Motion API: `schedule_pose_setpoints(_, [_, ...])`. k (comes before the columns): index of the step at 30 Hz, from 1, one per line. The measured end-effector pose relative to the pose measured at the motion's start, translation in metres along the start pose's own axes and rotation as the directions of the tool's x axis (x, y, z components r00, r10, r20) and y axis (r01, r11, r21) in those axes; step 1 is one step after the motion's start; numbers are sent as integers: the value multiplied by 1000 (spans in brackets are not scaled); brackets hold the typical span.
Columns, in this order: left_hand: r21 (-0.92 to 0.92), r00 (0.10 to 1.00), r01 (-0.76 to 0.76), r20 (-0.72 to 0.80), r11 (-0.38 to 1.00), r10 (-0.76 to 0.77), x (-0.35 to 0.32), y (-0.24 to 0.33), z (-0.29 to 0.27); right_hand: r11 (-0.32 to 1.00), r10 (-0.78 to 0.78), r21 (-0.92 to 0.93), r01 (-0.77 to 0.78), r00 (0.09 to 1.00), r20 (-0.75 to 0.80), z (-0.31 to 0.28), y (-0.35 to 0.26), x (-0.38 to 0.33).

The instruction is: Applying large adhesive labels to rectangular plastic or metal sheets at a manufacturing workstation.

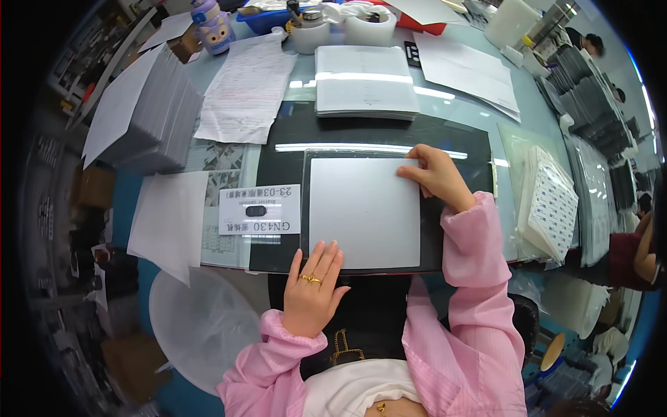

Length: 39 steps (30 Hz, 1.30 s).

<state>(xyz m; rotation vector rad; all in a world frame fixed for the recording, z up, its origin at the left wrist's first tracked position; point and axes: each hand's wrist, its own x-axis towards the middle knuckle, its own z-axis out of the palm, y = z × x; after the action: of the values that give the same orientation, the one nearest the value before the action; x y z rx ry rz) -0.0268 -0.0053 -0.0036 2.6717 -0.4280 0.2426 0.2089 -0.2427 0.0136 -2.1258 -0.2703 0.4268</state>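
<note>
A smooth silver-grey square sheet (365, 215) lies on the dark mat (278, 153) in front of me. At its far right corner, the thumb and bent fingers of my right hand (441, 177) pinch the edge. My left hand (313, 288) is open, its stretched fingers resting flat on the near left corner. Along the sheet's far and left sides a thin clear border (306, 170) shows beneath it. A white printed label card (233, 208) with a small dark oval piece (256, 210) on it lies to the left.
Beyond the mat sits a stack of pale sheets (365, 76). A tall sheet stack (156, 111) and a crumpled paper (243, 90) stand at the left. On the right lie wrapped packs (549, 201). A large translucent bin (201, 326) is below the table's left front edge.
</note>
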Motion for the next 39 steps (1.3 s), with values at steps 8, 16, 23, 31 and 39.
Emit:
schedule_pose_setpoints(8, [-35,995,-37,94,999,40,26,19,7,998,4,59,-5,1000,15,-6,3,-2])
schedule_pose_setpoints(16, [3,996,-80,40,997,80,71,42,30,929,-83,364,62,996,42,-21,10,-2])
schedule_pose_setpoints(23, [28,997,27,-74,999,-25,94,61,32,835,-164,540,103,984,66,-18,-9,-18])
schedule_pose_setpoints(31, [26,947,-265,-180,964,265,92,58,50,827,-179,551,115,982,62,-22,-3,-20])
schedule_pose_setpoints(39, [-612,595,-292,485,735,640,45,90,54,926,-61,377,6,989,135,-16,-1,-16])
